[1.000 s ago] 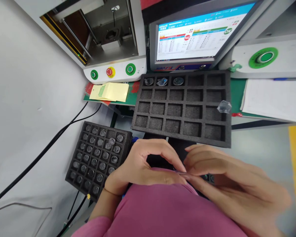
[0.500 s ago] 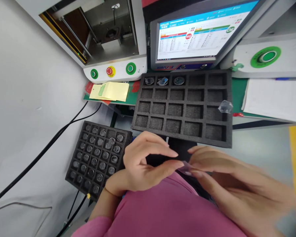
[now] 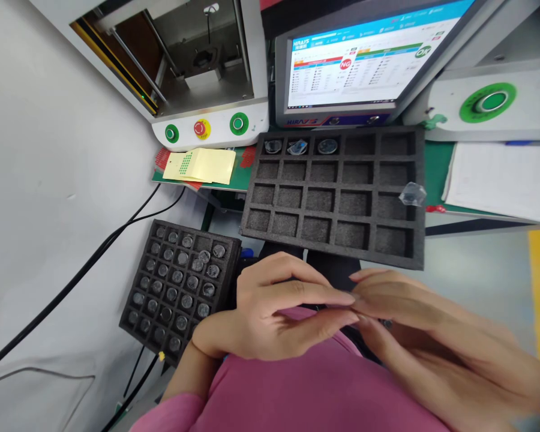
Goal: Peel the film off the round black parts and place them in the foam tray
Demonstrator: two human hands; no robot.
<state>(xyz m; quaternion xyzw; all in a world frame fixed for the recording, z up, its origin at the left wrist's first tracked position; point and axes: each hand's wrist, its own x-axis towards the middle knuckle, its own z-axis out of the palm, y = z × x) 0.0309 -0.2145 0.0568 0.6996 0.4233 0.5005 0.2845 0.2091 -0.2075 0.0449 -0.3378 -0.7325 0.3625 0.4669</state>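
My left hand [image 3: 288,309] is closed in a pinch, its thumb and forefinger pressed together at the tips. Against them sit the fingertips of my right hand [image 3: 414,318], also pinching, in front of the pink top. Between the right fingers is a small piece of clear plastic film, seen half a second ago and now almost wholly hidden. A small, dark, shiny thing [image 3: 387,324] shows under the right fingers; its kind is unclear. Beyond the hands lies a black foam tray [image 3: 292,235], with round, clear-wrapped pieces [image 3: 327,146] in three back-row compartments.
A crumpled clear film [image 3: 413,194] lies on the tray's right edge. Lower left, another foam tray [image 3: 234,246] holds many round pieces. Behind stand a machine with buttons [image 3: 201,129] and a monitor [image 3: 346,66]. Yellow cards [image 3: 200,165] and white paper [image 3: 499,180] flank the tray.
My left hand has moved right, and its parted thumb and forefinger have closed at the right fingertips. The clear film that showed between the hands is now covered by the fingers.
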